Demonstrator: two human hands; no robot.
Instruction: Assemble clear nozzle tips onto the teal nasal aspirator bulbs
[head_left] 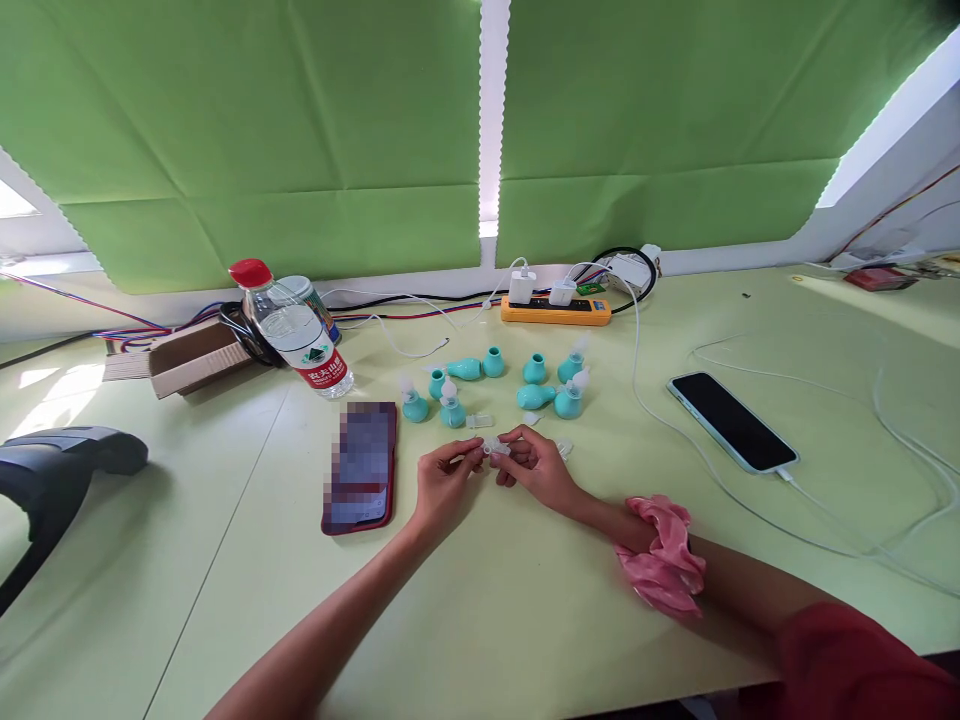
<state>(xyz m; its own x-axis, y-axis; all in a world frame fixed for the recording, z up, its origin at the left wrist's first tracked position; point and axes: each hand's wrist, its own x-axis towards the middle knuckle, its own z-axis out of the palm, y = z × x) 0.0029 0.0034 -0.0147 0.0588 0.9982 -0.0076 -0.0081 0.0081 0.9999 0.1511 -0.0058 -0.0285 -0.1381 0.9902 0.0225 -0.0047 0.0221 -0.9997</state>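
Note:
Between the fingertips of both hands is a small clear plastic piece (493, 447), its exact kind too small to make out. My left hand (448, 478) pinches its left side, and my right hand (536, 465) grips it from the right. Just beyond lie several turquoise rubber bulbs; one bulb (451, 412) stands upright with a whitish translucent tip, and another bulb (535, 397) is on its side. A clear plastic part (480, 421) rests behind my left fingers. Another clear part (565, 449) lies right beside my right hand.
Left of my hands lies a red-cased phone (361, 468); behind it leans a water bottle (304, 335) near an open cardboard box (196, 355). An orange power strip (556, 312) sits at the back. A charging phone (733, 421) and loose white cables occupy the right.

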